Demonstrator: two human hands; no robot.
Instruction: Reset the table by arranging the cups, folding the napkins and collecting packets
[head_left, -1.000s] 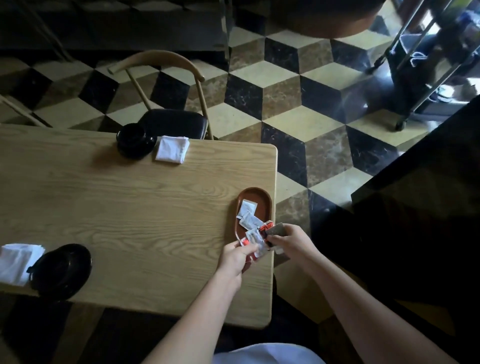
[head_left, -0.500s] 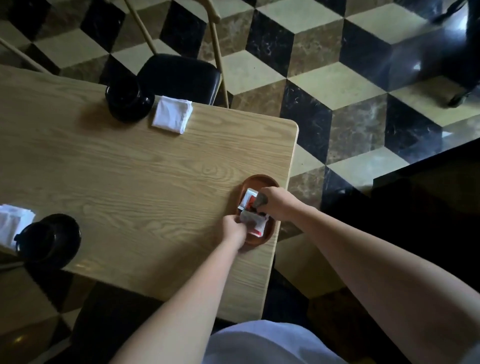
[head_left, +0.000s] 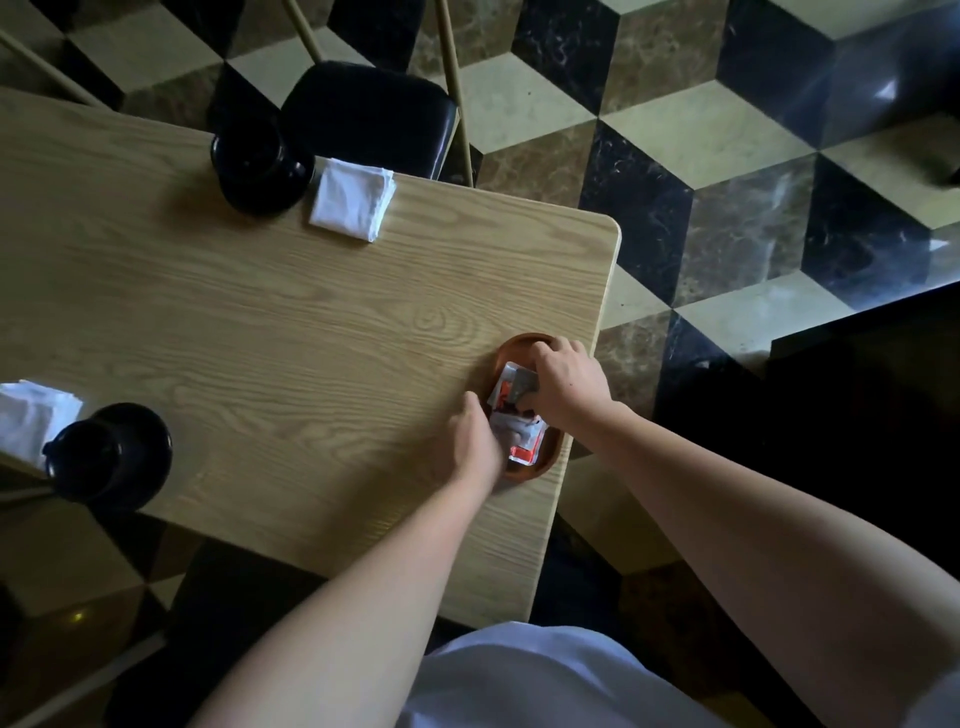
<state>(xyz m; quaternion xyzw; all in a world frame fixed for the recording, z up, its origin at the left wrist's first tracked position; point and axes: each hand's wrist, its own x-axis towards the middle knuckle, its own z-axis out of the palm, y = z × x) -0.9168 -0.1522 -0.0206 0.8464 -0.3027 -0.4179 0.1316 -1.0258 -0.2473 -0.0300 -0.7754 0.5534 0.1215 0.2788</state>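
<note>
Head view: both hands have come down into the brown tray (head_left: 524, 474) at the bench's (head_left: 311, 332) right edge since a second ago, when they held packets above it. The right hand (head_left: 566, 387) is now curled on a grey packet (head_left: 521, 387); the left hand (head_left: 470, 441) touches the packets (head_left: 519, 439) lying in the tray, its grip unclear. Packet collecting looks nearly finished; both cups and napkins sit set.

A broad stretch of the light wood-grain table (head_left: 270, 332) is lying bare between the far black cup on its saucer (head_left: 260, 169) with a folded white napkin (head_left: 352, 205) and the near black cup (head_left: 111, 452). Both hands are crowding the small oval brown tray (head_left: 524, 474) at the right edge.
</note>
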